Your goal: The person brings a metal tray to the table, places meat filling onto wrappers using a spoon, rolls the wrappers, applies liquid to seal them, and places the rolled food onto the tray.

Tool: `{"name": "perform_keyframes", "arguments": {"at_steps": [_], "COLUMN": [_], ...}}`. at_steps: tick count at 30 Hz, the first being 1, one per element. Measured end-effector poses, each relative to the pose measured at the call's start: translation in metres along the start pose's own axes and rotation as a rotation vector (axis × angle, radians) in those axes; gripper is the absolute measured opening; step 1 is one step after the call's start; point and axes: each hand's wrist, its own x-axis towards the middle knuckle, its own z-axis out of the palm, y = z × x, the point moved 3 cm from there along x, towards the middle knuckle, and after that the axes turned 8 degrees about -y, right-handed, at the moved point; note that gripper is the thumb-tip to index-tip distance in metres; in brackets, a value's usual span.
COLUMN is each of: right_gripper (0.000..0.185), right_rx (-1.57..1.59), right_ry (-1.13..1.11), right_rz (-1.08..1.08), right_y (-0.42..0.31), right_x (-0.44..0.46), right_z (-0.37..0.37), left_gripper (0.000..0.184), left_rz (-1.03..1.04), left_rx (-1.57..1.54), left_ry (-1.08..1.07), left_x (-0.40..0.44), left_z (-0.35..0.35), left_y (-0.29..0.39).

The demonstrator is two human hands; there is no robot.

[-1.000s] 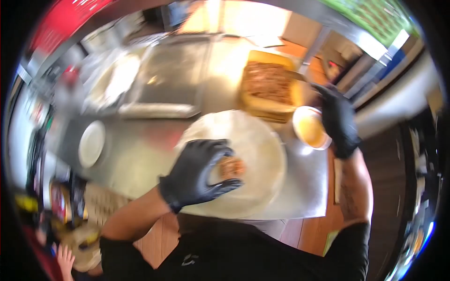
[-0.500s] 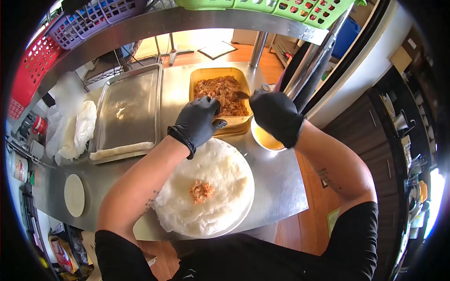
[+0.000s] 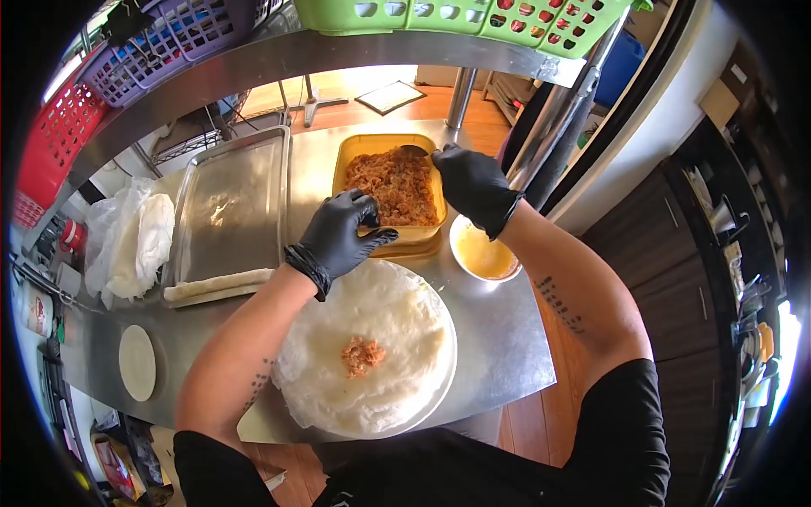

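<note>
A yellow plastic container point(image 3: 344, 160) of reddish-brown shredded filling point(image 3: 390, 188) stands on the steel table. My left hand point(image 3: 340, 234), in a black glove, grips its near left corner, fingers over the rim and thumb along the front. My right hand point(image 3: 475, 184), gloved too, is closed round a spoon point(image 3: 413, 152), whose bowl rests in the filling at the far right corner; the handle is mostly hidden. Nearer my body, a stack of thin white wrappers point(image 3: 397, 338) lies on a round plate, with a small clump of filling point(image 3: 362, 357) on top.
A white bowl of yellow liquid point(image 3: 483, 252) sits below my right wrist. To the left, a metal tray point(image 3: 232, 211) bears pale rolls point(image 3: 218, 286) along its near edge. Beyond it are a plastic bag with white wrappers point(image 3: 152, 232) and a small plate point(image 3: 137, 363). A shelf with baskets point(image 3: 456, 21) spans overhead.
My right hand has shifted left and the spoon has gone to the far right corner of the filling. My left hand stays at the container. The view has tilted slightly.
</note>
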Motion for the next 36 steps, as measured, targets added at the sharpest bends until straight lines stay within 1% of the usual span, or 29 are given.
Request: {"name": "perform_keyframes", "arguments": {"at_steps": [2,3,4,6,8,9,10,12,13,15,16,18,19,21,23,24,25,26,28,29,30,31,32,33,34,36], "right_gripper": [0.017,0.022,0.024,0.030,0.035,0.037,0.037,0.020,0.020,0.025,0.025,0.024,0.024,0.024,0.023,0.022,0.019,0.019,0.020,0.021,0.021,0.023,0.025,0.027,0.027,0.028], "right_rx": [0.017,-0.071,-0.092,-0.099,-0.078,-0.049,-0.047,0.084,0.087,0.131,0.134,0.285,0.287,0.420,0.484,0.546,0.468,0.465,0.345,0.266,0.265,0.244,0.221,0.152,0.152,0.149], "right_ry": [-0.115,-0.203,-0.301,-0.267,-0.278,-0.295,-0.299,-0.310,-0.305,-0.306,-0.300,-0.341,-0.339,-0.532,-0.569,-0.605,-0.516,-0.511,-0.494,-0.620,-0.624,-0.405,-0.182,-0.211,-0.211,-0.281], "right_rz": [0.069,0.038,0.026,-0.065,-0.138,-0.138,-0.140,-0.160,-0.164,-0.261,-0.266,-0.271,-0.273,-0.242,-0.283,-0.323,-0.491,-0.496,-0.504,-0.197,-0.206,-0.259,-0.308,-0.296,-0.295,-0.335], "right_y": [-0.007,-0.011,-0.015,-0.027,-0.038,-0.044,-0.048,-0.052,-0.050,-0.049,-0.048,-0.052,-0.053,-0.057,-0.053,-0.052,-0.052,-0.050,-0.046,-0.055,-0.055,-0.049,-0.054,-0.060,-0.066,-0.076], "right_x": [-0.008,-0.018,-0.029,-0.054,-0.072,-0.076,-0.073,-0.065,-0.060,-0.050,-0.047,-0.040,-0.035,-0.023,-0.008,-0.001,0.006,0.009,0.011,0.011,0.007,0.004,-0.001,-0.005,-0.006,-0.010], "right_z": [0.003,0.002,0.000,-0.013,-0.017,-0.020,-0.024,-0.031,-0.027,-0.017,-0.015,-0.015,-0.017,-0.017,-0.004,0.003,0.005,0.006,0.012,-0.009,0.000,0.009,0.004,0.007,0.008,0.011], "left_gripper": [0.034,0.035,0.035,0.036,0.037,0.039,0.042,0.045,0.049,0.052,0.055,0.054,0.052,0.055,0.057,0.066,0.076,0.076,0.081,0.081,0.082,0.083,0.083,0.083,0.083,0.082], "left_rz": [0.002,-0.001,-0.006,0.002,0.012,0.020,0.028,0.022,0.019,0.015,0.015,0.011,0.009,0.028,0.048,0.070,0.093,0.095,0.155,0.147,0.121,0.097,0.095,0.073,0.052,0.032], "left_rx": [0.005,0.008,0.009,-0.003,-0.016,-0.027,-0.038,-0.054,-0.069,-0.055,-0.048,-0.065,-0.090,-0.076,-0.062,-0.042,-0.021,-0.015,-0.228,-0.227,-0.092,0.041,0.043,0.018,-0.010,0.002], "left_ry": [0.014,0.022,0.030,0.041,0.054,0.075,0.096,0.117,0.136,0.126,0.116,0.103,0.089,0.095,0.100,0.106,0.113,0.116,0.142,0.145,0.136,0.122,0.122,0.133,0.142,0.146], "left_x": [-0.002,-0.003,-0.003,-0.005,-0.005,-0.006,-0.007,-0.009,-0.009,-0.012,-0.012,-0.013,-0.014,-0.013,-0.014,-0.016,-0.017,-0.016,-0.020,-0.023,-0.026,-0.029,-0.030,-0.030,-0.030,-0.031], "left_z": [-0.001,-0.002,-0.002,-0.005,-0.006,-0.007,-0.007,-0.003,-0.003,-0.002,-0.002,-0.004,-0.003,-0.002,0.000,0.000,-0.001,-0.004,-0.008,-0.011,-0.016,-0.018,-0.017,-0.015,-0.013,-0.012], "left_y": [-0.002,-0.004,-0.005,-0.009,-0.009,-0.008,-0.007,-0.008,-0.010,-0.011,-0.012,-0.010,-0.009,-0.012,-0.013,-0.013,-0.013,-0.013,-0.014,-0.015,-0.014,-0.013,-0.016,-0.020,-0.023,-0.027]}}
